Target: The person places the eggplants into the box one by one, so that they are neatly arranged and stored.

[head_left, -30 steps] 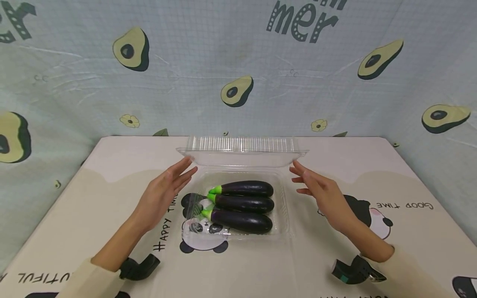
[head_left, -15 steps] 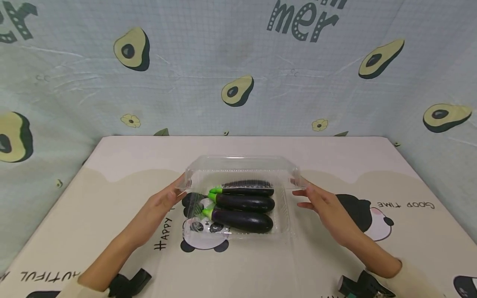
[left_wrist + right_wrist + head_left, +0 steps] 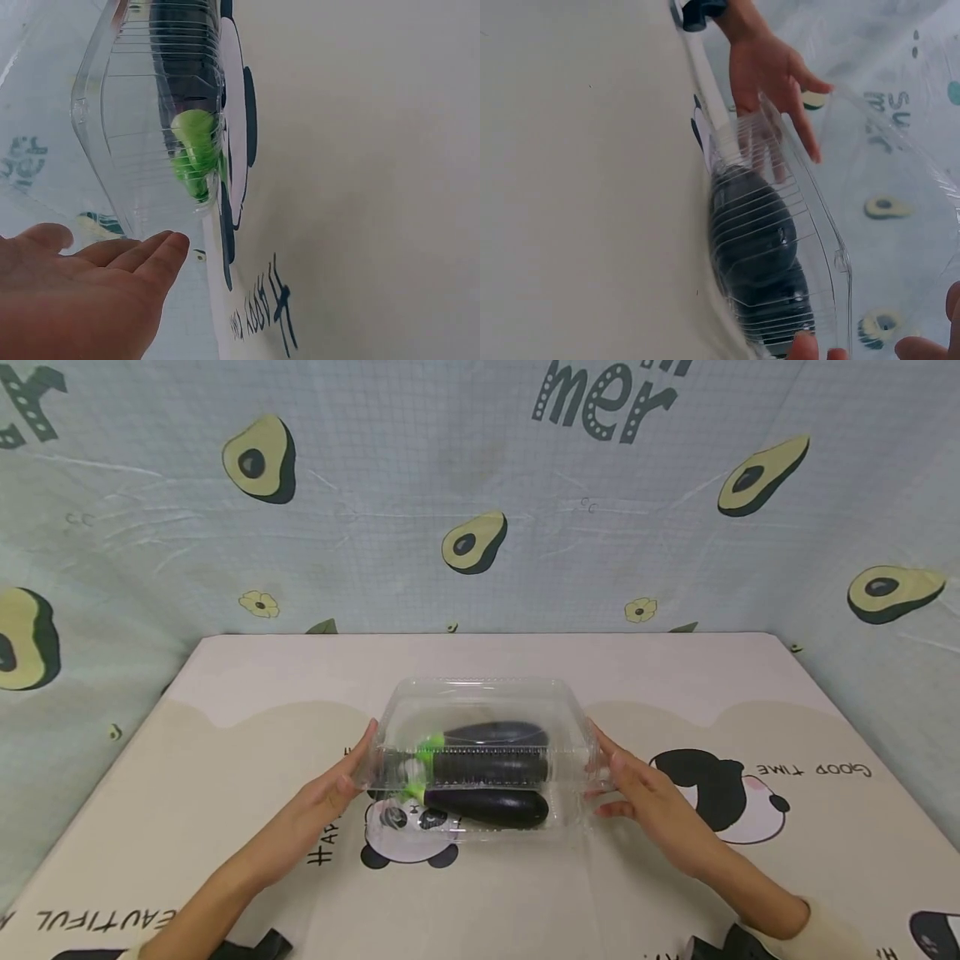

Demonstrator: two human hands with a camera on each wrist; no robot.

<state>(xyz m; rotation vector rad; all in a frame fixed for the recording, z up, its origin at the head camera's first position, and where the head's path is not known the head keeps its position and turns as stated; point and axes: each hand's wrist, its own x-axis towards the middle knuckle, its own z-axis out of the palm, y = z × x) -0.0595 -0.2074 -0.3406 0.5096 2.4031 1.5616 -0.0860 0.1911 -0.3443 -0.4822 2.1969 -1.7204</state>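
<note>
A clear plastic clamshell box (image 3: pixel 480 837) holds three dark eggplants (image 3: pixel 491 808) side by side, green stems towards the left. Its hinged lid (image 3: pixel 487 693) is tilted partway down over them, the front edge raised. At the lid's left side is my left hand (image 3: pixel 318 806), its fingers fairly straight; in the left wrist view, the palm (image 3: pixel 90 300) faces upwards by the box's end. My right hand (image 3: pixel 663 810) supports the lid's right side with extended fingers, some showing through the plastic. Only fingertips (image 3: pixel 922 349) of that hand show in the right wrist view.
The table (image 3: pixel 480 910) wears a pale cloth printed with pandas and lettering. Behind it hangs a light curtain (image 3: pixel 360 485) with avocado prints. Dark wrist cameras (image 3: pixel 727 943) sit at both sleeves.
The lid has swung from standing upright at the back, forward and down over the eggplants. Both hands have come towards the person along with it. The box base and eggplants stay in place.
</note>
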